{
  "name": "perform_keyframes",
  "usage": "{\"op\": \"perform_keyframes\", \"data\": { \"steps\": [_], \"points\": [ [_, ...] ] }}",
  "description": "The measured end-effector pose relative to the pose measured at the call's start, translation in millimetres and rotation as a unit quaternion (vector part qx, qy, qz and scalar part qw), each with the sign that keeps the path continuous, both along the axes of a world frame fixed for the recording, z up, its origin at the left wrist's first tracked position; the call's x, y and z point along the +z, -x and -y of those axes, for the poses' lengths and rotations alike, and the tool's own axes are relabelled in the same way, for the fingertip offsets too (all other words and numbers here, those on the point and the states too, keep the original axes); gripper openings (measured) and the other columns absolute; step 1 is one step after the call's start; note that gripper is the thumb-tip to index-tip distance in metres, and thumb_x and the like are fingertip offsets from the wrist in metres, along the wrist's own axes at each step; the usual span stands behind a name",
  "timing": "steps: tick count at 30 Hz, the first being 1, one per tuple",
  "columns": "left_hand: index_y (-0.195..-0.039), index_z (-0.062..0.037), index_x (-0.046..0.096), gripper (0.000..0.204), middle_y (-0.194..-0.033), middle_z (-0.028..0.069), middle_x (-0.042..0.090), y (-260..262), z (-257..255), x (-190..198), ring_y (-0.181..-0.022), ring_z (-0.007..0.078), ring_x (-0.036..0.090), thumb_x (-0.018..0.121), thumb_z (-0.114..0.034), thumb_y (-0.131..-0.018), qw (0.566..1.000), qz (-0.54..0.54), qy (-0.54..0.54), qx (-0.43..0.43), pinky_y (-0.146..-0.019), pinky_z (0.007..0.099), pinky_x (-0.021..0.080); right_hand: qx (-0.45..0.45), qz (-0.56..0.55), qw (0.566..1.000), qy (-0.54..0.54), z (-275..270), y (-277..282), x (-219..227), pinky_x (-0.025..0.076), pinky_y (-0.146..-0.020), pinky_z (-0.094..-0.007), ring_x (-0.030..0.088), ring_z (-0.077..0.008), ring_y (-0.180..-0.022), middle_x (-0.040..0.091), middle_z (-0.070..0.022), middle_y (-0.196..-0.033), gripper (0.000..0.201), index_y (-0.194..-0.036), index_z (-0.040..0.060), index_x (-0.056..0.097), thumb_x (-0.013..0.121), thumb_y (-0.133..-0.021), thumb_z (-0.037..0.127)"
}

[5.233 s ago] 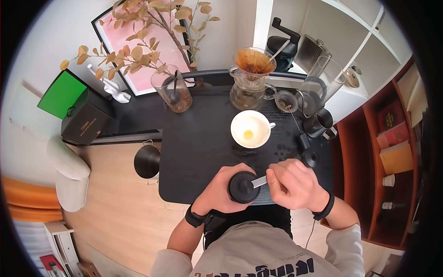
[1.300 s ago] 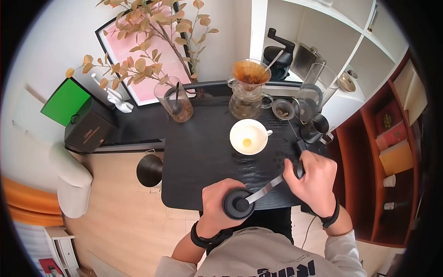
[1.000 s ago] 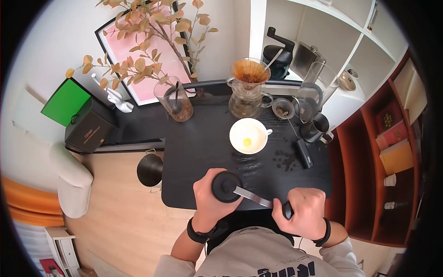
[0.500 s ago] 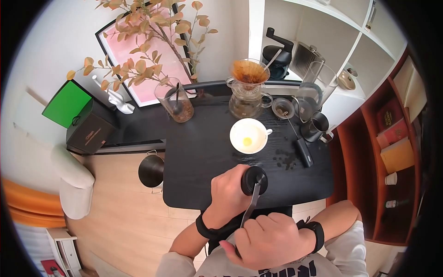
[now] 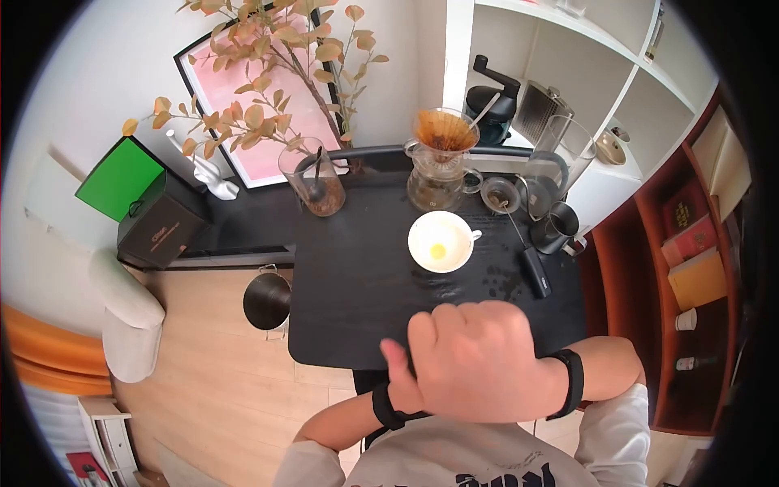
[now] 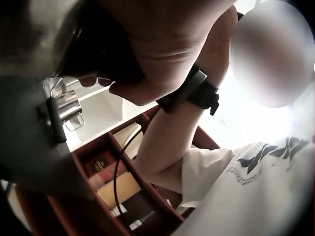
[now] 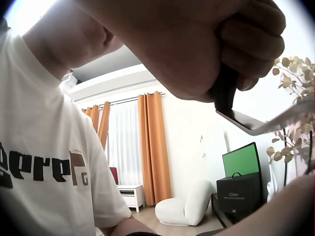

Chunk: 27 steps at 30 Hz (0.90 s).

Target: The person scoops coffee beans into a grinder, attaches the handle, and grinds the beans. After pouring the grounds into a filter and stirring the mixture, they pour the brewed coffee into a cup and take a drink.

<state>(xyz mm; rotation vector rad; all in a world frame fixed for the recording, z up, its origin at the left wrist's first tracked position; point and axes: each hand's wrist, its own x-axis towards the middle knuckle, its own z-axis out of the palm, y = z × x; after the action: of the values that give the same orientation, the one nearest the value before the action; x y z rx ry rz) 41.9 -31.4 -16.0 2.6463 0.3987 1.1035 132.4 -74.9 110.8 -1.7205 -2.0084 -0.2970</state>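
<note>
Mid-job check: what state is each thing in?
left hand: gripping grinder
right hand: gripping crank
cup: upright, yellowish spot inside
filter: stained, in dripper
server: under dripper
jar: unlidded, beans inside
frother: lying down, power unclear
box: open
pitcher: upright, contents unclear

White cup [image 5: 420, 253], black table [image 5: 341, 308], amber filter [image 5: 442, 131], orange curtains [image 7: 156, 147], green panel [image 5: 122, 178] in black-edged box lid
</note>
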Motion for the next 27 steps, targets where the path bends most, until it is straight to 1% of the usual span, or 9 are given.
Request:
{"op": "perform_keyframes", "data": {
  "steps": [1, 4, 14, 16, 17, 19, 21, 26, 27],
  "points": [
    [-0.096, -0.0026, 0.070, 0.033, -0.080, 0.0089, 0.072, -2, -1, 0, -0.067, 0.0264, 0.072, 0.085, -0.014, -0.069, 1.000, 0.010, 0.004, -0.012, -0.062, 0.0348, 0.057, 0.045, 0.013, 0.999, -0.010, 1, -4, 4, 0.032, -0.039, -0.0322, 0.045, -0.0150, -0.041, 0.043, 0.0005, -0.053, 0.043, -0.063, 0.0114, 0.048, 0.075, -0.086, 0.035],
    [-0.095, -0.0024, 0.070, 0.032, -0.079, 0.0092, 0.071, -5, 3, -3, -0.066, 0.0272, 0.071, 0.084, -0.014, -0.069, 0.998, 0.034, 0.027, -0.050, -0.061, 0.0356, 0.056, 0.061, 0.005, 0.998, -0.003, 0, -8, 12, 0.035, -0.040, -0.0347, 0.046, -0.0193, -0.042, 0.044, -0.0035, -0.056, 0.044, -0.065, 0.0082, 0.050, 0.081, -0.078, 0.037],
    [-0.094, -0.0017, 0.069, 0.030, -0.076, 0.0104, 0.066, -3, -5, -10, -0.064, 0.0302, 0.068, 0.080, -0.016, -0.070, 0.980, 0.114, 0.086, -0.135, -0.056, 0.0382, 0.053, -0.032, 0.043, 0.999, -0.011, -28, -45, 3, 0.041, -0.041, -0.0390, 0.054, -0.0260, -0.041, 0.054, -0.0073, -0.053, 0.042, -0.067, 0.0056, 0.054, 0.078, -0.086, 0.034],
    [-0.092, -0.0022, 0.070, 0.031, -0.073, 0.0091, 0.063, 6, -6, 3, -0.062, 0.0293, 0.067, 0.081, -0.016, -0.067, 0.977, 0.095, 0.143, -0.128, -0.055, 0.0391, 0.052, -0.068, 0.015, 0.997, -0.025, -36, -67, -4, 0.042, -0.042, -0.0417, 0.057, -0.0307, -0.043, 0.056, -0.0093, -0.054, 0.037, -0.068, 0.0056, 0.055, 0.077, -0.087, 0.028],
    [-0.089, -0.0025, 0.071, 0.029, -0.076, 0.0099, 0.070, 11, -11, 3, -0.062, 0.0297, 0.069, 0.085, -0.018, -0.068, 0.976, 0.098, 0.145, -0.129, -0.057, 0.0363, 0.054, -0.081, 0.022, 0.996, -0.033, -33, -73, -8, 0.043, -0.041, -0.0405, 0.058, -0.0295, -0.043, 0.057, -0.0089, -0.053, 0.036, -0.066, 0.0064, 0.056, 0.075, -0.088, 0.028],
    [-0.089, -0.0030, 0.070, 0.031, -0.075, 0.0097, 0.069, 17, -16, 7, -0.062, 0.0294, 0.069, 0.084, -0.017, -0.066, 0.972, 0.121, 0.157, -0.125, -0.056, 0.0360, 0.053, -0.088, 0.037, 0.995, -0.041, -29, -83, -15, 0.045, -0.041, -0.0393, 0.060, -0.0284, -0.042, 0.057, -0.0086, -0.052, 0.036, -0.065, 0.0072, 0.057, 0.074, -0.089, 0.028],
    [-0.090, -0.0036, 0.069, 0.032, -0.076, 0.0106, 0.069, 26, -20, 8, -0.064, 0.0300, 0.070, 0.085, -0.013, -0.064, 0.963, 0.133, 0.209, -0.110, -0.059, 0.0341, 0.055, -0.148, 0.051, 0.986, -0.051, -22, -89, -27, 0.044, -0.041, -0.0401, 0.058, -0.0294, -0.041, 0.058, -0.0091, -0.053, 0.034, -0.065, 0.0074, 0.056, 0.075, -0.088, 0.025],
    [-0.097, -0.0028, 0.069, 0.038, -0.081, 0.0109, 0.072, 33, -28, 4, -0.065, 0.0290, 0.070, 0.088, -0.009, -0.065, 0.952, 0.149, 0.252, -0.086, -0.063, 0.0335, 0.056, -0.190, 0.016, 0.980, -0.048, -3, -90, -51, 0.043, -0.043, -0.0428, 0.058, -0.0325, -0.045, 0.058, -0.0098, -0.054, 0.035, -0.064, 0.0077, 0.053, 0.077, -0.084, 0.023],
    [-0.097, -0.0031, 0.069, 0.039, -0.082, 0.0101, 0.072, 35, -30, 8, -0.067, 0.0283, 0.071, 0.088, -0.009, -0.064, 0.956, 0.140, 0.252, -0.051, -0.066, 0.0332, 0.057, -0.200, -0.002, 0.979, -0.041, 1, -89, -53, 0.043, -0.043, -0.0432, 0.059, -0.0331, -0.045, 0.057, -0.0107, -0.054, 0.035, -0.064, 0.0074, 0.052, 0.077, -0.083, 0.022]
  ]
}}
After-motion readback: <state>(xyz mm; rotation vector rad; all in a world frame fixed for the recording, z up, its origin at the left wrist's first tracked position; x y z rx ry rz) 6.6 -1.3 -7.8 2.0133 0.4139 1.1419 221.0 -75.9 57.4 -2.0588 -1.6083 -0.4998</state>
